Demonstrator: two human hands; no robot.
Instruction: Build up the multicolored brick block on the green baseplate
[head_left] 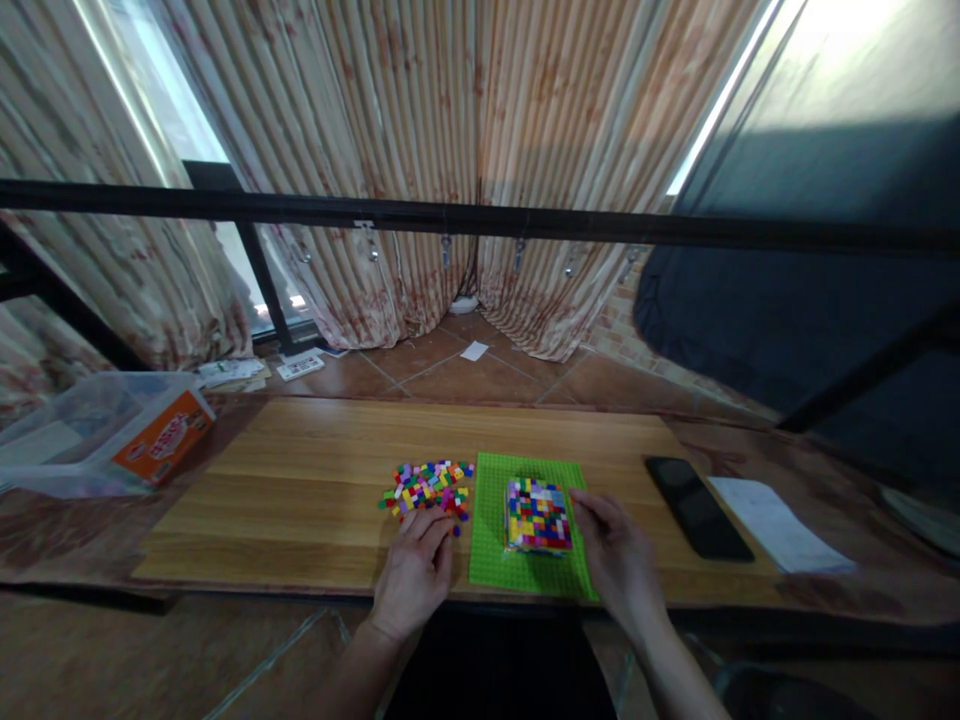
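A block built of small multicoloured toy bricks [538, 515] stands on a bright green studded baseplate [491, 570]. Left of the plate lies a loose pile of toy bricks [427, 485]. My left hand [412, 570] rests at the pile's near edge, fingers bent and drawn together; whatever is between the fingertips is hidden. On the other side, my right hand [619, 555] hovers over the plate's right edge, thumb and fingertips pinched close beside the built block. Its outline is slightly blurred, and I cannot see what the pinch holds, if anything.
A wooden board [300, 500] lies under everything. To the right are a black phone [697, 508] and a white paper sheet [776, 522]. A clear plastic bin [90, 435] with an orange label stands at the far left. A dark metal bar [420, 212] crosses beyond the table.
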